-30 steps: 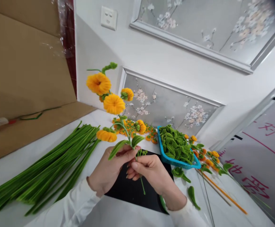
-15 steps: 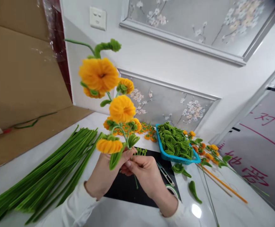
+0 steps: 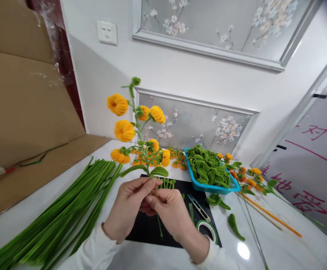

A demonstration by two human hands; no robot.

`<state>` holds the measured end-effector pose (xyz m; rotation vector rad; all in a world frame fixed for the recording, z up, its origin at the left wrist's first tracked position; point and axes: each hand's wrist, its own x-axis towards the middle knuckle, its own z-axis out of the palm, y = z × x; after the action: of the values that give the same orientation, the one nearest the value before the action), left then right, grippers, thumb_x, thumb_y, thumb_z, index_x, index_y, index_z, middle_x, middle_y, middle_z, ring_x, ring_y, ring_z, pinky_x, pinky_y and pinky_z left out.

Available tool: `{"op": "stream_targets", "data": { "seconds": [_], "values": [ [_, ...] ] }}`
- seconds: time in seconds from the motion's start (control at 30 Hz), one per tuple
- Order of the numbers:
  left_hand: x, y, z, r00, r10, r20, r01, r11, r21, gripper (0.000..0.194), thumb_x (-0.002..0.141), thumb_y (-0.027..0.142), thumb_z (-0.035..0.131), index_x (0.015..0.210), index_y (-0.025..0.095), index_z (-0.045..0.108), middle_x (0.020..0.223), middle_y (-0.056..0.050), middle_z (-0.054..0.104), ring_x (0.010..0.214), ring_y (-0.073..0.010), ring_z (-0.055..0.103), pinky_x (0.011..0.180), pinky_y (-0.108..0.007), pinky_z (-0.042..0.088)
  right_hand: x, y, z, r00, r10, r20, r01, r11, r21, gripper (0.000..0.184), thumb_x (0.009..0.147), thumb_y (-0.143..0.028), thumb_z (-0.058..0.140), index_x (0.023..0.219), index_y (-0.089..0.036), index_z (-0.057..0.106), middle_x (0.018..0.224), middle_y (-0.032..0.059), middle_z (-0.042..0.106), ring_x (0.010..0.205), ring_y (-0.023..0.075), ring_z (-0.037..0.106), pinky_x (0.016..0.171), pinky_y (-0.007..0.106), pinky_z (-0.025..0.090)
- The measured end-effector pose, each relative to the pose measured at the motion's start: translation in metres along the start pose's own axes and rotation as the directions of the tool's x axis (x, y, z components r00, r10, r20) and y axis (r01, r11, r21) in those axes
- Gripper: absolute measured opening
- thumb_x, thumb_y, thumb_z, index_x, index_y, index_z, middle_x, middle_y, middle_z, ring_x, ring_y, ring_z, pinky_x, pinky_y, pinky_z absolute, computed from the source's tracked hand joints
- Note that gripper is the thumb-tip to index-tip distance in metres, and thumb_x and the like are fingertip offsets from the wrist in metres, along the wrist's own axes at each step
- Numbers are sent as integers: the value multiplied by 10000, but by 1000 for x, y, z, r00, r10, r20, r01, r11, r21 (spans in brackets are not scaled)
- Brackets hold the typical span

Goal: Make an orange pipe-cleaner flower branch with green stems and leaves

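Note:
Both my hands pinch the thin green stem of a fuzzy artificial flower branch (image 3: 124,131), which stands upright above them. It carries several yellow-orange pumpkin-shaped blooms, a curled green tip and two green leaves just over my fingers. My left hand (image 3: 132,204) grips the stem with thumb and forefinger. Beside it, my right hand (image 3: 167,210) is closed on the stem slightly lower, and the stem's end pokes out below. Under the hands lies a black mat (image 3: 143,228) with snips (image 3: 199,207) and a roll of green tape (image 3: 207,229) on its right side.
A bundle of green fuzzy stems (image 3: 64,213) lies at left by cardboard (image 3: 25,105). A blue basket (image 3: 212,190) holds many green leaves. Loose leaves (image 3: 235,227), a finished-looking flower branch (image 3: 250,182) and an orange stick (image 3: 281,221) lie right. Small orange blooms (image 3: 175,164) line the back.
The flower branch has turned and straightened away from me, its blooms now farther off and more upright. My hands stay together on its stem. The camera view has shifted slightly.

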<state>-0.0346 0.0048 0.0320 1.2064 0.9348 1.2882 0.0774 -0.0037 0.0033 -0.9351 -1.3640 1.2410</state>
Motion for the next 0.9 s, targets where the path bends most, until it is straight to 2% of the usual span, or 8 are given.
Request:
{"op": "stream_targets", "data": {
  "seconds": [0.17, 0.27, 0.33, 0.4, 0.67, 0.73, 0.8, 0.9],
  "values": [
    [7, 3, -6, 996, 81, -37, -76, 991, 109, 153, 692, 317, 731, 659, 169, 750, 702, -27, 717, 707, -149, 588, 643, -209, 442, -1, -14, -24, 975, -222, -18, 190, 868, -458, 162, 761, -302, 655, 695, -160, 694, 614, -8, 660, 559, 133, 603, 543, 209, 474],
    [10, 2, -8, 998, 66, -4, -65, 994, 85, 157, 702, 326, 723, 661, 177, 748, 645, -1, 688, 642, -126, 540, 609, -210, 413, -1, -26, -39, 834, -532, -148, 327, 692, -644, 202, 802, -263, 627, 978, -177, 678, 845, 41, 704, 692, 154, 643, 683, 248, 510],
    [10, 0, -7, 998, 53, 23, -54, 997, 45, 143, 696, 315, 730, 659, 177, 747, 617, 10, 663, 618, -114, 505, 601, -212, 396, -1, -30, -43, 749, -656, -96, 407, 569, -714, 249, 834, -219, 588, 1076, -184, 639, 934, 63, 695, 777, 164, 650, 749, 266, 511],
    [8, -3, -6, 998, 21, 53, -21, 1000, 0, 132, 684, 300, 741, 662, 170, 744, 629, 6, 655, 623, -112, 490, 607, -218, 388, 0, -30, -43, 717, -697, -19, 460, 493, -738, 224, 859, -188, 553, 1066, -190, 641, 936, 62, 695, 809, 165, 651, 768, 265, 511],
    [5, -7, -4, 995, -36, 96, 38, 999, -24, 154, 662, 293, 758, 622, 154, 704, 610, 7, 590, 580, -101, 431, 540, -216, 357, 2, -28, -41, 674, -738, -29, 530, 511, -677, 159, 855, -123, 538, 910, -188, 672, 875, 44, 705, 803, 146, 658, 776, 243, 516],
    [6, -4, -4, 995, -20, 98, 17, 999, 31, 154, 667, 301, 754, 636, 158, 705, 612, 8, 589, 558, -96, 420, 512, -209, 351, 1, -29, -42, 702, -705, -104, 487, 581, -653, 152, 839, -158, 567, 957, -180, 659, 890, 52, 705, 799, 153, 659, 763, 254, 520],
    [5, 0, -4, 997, 5, 74, -11, 996, 88, 153, 677, 306, 746, 639, 164, 703, 607, 14, 588, 535, -88, 410, 496, -200, 348, -1, -29, -41, 804, -571, -167, 372, 701, -608, 164, 805, -229, 619, 953, -167, 653, 837, 51, 704, 749, 165, 659, 690, 257, 527],
    [4, 6, -5, 998, 35, 50, -42, 988, 147, 166, 698, 301, 730, 608, 169, 686, 585, 23, 576, 522, -84, 427, 487, -190, 364, -4, -25, -34, 977, -212, 26, 198, 856, -478, 118, 782, -278, 631, 765, -164, 658, 680, 16, 677, 633, 151, 645, 546, 213, 492]
  ]
}}
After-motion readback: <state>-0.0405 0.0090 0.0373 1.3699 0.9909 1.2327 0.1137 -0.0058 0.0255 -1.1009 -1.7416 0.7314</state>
